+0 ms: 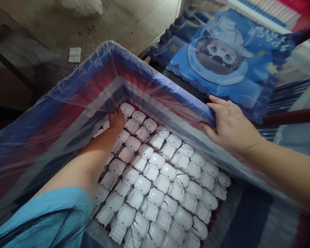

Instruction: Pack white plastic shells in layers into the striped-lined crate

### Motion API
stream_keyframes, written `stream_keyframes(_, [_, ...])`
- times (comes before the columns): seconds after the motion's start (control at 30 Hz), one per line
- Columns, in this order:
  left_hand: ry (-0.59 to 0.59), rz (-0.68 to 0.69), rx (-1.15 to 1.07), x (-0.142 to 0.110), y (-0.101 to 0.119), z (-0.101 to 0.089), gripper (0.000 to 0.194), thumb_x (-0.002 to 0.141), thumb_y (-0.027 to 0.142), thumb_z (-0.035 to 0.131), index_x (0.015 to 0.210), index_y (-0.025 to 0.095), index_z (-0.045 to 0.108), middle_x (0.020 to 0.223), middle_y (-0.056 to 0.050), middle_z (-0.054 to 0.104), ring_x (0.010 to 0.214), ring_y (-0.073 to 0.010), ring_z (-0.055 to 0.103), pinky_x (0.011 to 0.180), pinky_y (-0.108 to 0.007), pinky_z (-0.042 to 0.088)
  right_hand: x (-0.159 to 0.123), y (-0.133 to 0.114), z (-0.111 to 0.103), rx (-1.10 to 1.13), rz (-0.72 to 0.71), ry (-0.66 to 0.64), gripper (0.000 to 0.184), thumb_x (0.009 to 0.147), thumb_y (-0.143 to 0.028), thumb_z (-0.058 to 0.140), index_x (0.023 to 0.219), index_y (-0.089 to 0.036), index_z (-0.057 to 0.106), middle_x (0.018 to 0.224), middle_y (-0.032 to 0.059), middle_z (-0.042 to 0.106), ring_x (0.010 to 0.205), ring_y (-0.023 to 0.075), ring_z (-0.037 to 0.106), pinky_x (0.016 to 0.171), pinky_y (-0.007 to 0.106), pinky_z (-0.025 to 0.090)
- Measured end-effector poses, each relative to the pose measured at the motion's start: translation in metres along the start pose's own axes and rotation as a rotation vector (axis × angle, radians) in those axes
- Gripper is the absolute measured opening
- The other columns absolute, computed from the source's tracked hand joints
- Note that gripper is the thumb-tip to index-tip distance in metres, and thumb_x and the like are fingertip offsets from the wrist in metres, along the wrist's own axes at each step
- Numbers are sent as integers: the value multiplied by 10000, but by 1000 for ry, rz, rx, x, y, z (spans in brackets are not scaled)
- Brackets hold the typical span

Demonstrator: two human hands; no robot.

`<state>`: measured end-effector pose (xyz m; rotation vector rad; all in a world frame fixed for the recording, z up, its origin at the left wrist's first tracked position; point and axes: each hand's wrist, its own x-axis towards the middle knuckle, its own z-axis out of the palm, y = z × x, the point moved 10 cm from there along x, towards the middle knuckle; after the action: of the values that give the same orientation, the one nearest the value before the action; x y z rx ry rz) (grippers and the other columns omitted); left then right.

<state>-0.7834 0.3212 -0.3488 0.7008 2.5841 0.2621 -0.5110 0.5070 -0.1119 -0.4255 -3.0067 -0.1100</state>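
Rows of white rounded plastic pieces (157, 160), each with a ribbed white part and some with thin dark red wires, line the bottom of a deep striped bin (155, 81). Clear plastic film covers the bin's walls. My left hand (117, 119) reaches down to the far corner, its fingers bunched and bent beside the end piece of the top row. Whatever lies under those fingers is hidden. Over the blue rim at the right, my right hand (228, 122) is hooked, with the thumb on the inner side and the fingers across the top.
A blue cartoon-printed packet (219, 58) with wavy edges lies just beyond the rim, near a dark red bar (291, 116). On the floor (134, 20) behind are a small white piece (74, 54) and a crumpled clear bag (84, 5).
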Motion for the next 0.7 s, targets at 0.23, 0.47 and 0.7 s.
stream_keyframes(0.23, [35, -78, 39, -7, 8, -5, 630, 909, 231, 327, 1449, -57, 178, 1474, -267, 230, 1356, -393, 237, 1103, -522, 212, 1, 2, 2, 15, 34, -37, 574, 821, -370, 501, 1306, -99, 360, 1394, 227, 391, 1322, 302, 352, 1095, 491, 294])
stream_keyframes(0.47, [-87, 347, 206, -64, 39, 35, 643, 916, 512, 348, 1486, 252, 206, 1554, -124, 36, 1416, -375, 35, 1115, -569, 98, 2, 2, 4, 3, 75, -78, 581, 795, -334, 518, 1298, -81, 379, 1414, 208, 365, 1326, 301, 334, 1107, 468, 272])
stream_keyframes(0.7, [-178, 345, 274, -82, 42, 44, 597, 932, 481, 312, 1482, 271, 214, 1552, -129, 40, 1411, -391, 33, 1123, -553, 65, 2, 1, 7, -24, 70, -84, 614, 807, -332, 559, 1308, -22, 389, 1417, 228, 350, 1317, 311, 333, 1099, 450, 262])
